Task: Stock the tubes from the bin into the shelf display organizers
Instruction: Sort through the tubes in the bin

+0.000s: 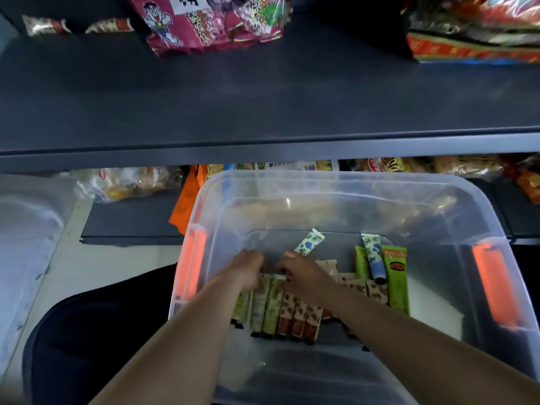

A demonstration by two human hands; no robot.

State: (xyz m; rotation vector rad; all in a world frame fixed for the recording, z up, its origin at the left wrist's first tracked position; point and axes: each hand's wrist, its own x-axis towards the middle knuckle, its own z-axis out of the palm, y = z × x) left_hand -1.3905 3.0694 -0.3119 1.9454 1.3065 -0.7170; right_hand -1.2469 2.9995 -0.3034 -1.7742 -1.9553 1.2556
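Shelf (263, 106), dark grey and broad, spans the upper view; a pink snack bag (210, 21) and a red pack (473, 30) sit at its back. Below it stands the clear bin (438, 200) with orange latches at its left and right rims, its far edge just under the shelf lip. Both my forearms reach into the bin from the near side. Tubes (277, 311) lie in a row on the bin floor: green ones at left, brown-patterned ones beside them, a tall green tube (397, 282) at right with a blue floral tube (375, 261) resting against it. My left hand (248, 267) has its fingers curled down over the tops of the green tubes. My right hand (301, 273) pinches a white-tipped tube end between fingers and thumb, and another blue floral tube (309, 242) sticks up tilted just behind it. The two hands nearly touch.
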